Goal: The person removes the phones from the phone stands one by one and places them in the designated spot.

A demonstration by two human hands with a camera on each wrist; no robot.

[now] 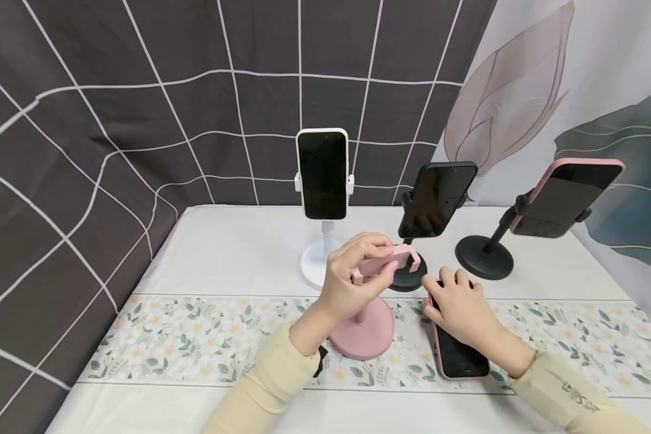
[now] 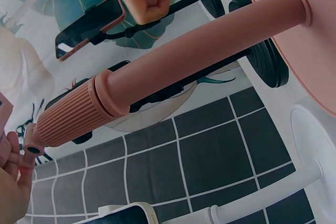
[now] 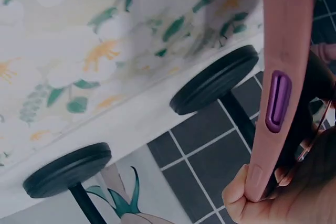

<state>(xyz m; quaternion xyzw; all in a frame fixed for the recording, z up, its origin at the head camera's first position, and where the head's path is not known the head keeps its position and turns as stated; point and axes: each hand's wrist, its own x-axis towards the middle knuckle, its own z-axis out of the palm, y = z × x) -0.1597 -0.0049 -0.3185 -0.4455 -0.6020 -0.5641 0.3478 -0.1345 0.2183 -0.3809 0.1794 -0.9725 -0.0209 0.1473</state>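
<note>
My left hand [image 1: 377,260] grips the clamp head of a pink phone stand [image 1: 364,330], thumb under it and fingers over its top. The left wrist view shows the stand's pink pole [image 2: 184,61] from below, with my fingertips [image 2: 11,182] at its ribbed end. Just right of the stand, a pink-cased phone [image 1: 460,357] lies screen up on the table. My right hand [image 1: 447,289] lies over its far end. In the right wrist view my fingers [image 3: 247,192] curl round the phone's edge [image 3: 281,51], which has a purple button.
Behind stand a white stand with a white phone [image 1: 322,175], a black stand with a black phone [image 1: 437,199], and another black stand [image 1: 484,258] carrying a pink phone [image 1: 566,196]. A floral runner [image 1: 195,337] crosses the white table. A checked curtain hangs behind.
</note>
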